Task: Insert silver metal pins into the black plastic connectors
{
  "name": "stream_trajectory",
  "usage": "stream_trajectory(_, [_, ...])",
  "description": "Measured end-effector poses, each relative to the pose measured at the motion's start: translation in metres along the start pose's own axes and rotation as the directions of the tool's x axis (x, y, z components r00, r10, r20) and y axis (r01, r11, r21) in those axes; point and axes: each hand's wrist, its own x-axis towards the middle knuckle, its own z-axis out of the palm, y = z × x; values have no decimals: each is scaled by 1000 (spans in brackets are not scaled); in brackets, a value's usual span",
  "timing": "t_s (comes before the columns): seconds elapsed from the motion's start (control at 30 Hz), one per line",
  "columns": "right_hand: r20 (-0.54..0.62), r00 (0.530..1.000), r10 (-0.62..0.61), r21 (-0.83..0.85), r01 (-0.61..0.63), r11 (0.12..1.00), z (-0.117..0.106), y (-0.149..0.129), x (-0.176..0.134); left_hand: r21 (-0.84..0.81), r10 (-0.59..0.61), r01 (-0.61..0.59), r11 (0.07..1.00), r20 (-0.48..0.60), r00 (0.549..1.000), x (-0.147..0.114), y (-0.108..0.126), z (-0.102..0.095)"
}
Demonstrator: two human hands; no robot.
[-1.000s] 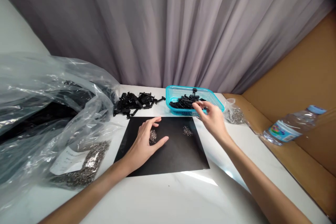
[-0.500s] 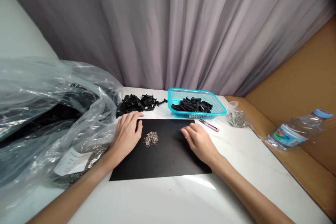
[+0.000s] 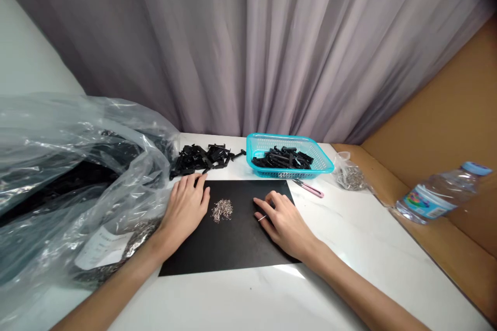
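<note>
A black mat (image 3: 240,248) lies on the white table with a small heap of tiny shiny metal pieces (image 3: 222,210) on it. My left hand (image 3: 185,201) rests at the mat's left edge, fingers stretched toward a pile of black plastic parts (image 3: 202,159); its fingertips come close to the nearest part, and whether they touch it I cannot tell. Over the mat's right side is my right hand (image 3: 283,222), a ring on one finger, its fingers apart and bent, holding nothing. The metal heap sits between both hands.
A turquoise basket (image 3: 330,165) holds more black parts. Beside it lie a pink-handled cutter (image 3: 310,189) and a bag of metal pieces (image 3: 351,176). A water bottle (image 3: 435,199) stands tilted in view at right. Large clear plastic bags (image 3: 132,160) cover the left side.
My right hand has shifted left and a little nearer over the mat, with its fingers more spread. My left hand stays by the mat's left edge. The view has tilted slightly.
</note>
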Motion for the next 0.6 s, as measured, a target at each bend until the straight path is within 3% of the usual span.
stream_trajectory(0.23, [-37, 999, 35, 58, -33, 998, 3, 0, 0, 172, -130, 127, 977, 9, 991, -2, -1, 8])
stream_trajectory(0.4, [-31, 998, 46, 91, -43, 995, 5, 0, -1, 124, -167, 155, 980, 90, 982, -3, 0, 9])
stream_trajectory(0.6, [-29, 998, 49, 96, -46, 994, 8, 0, 0, 112, -212, 204, 973, 71, 975, 15, 8, -2])
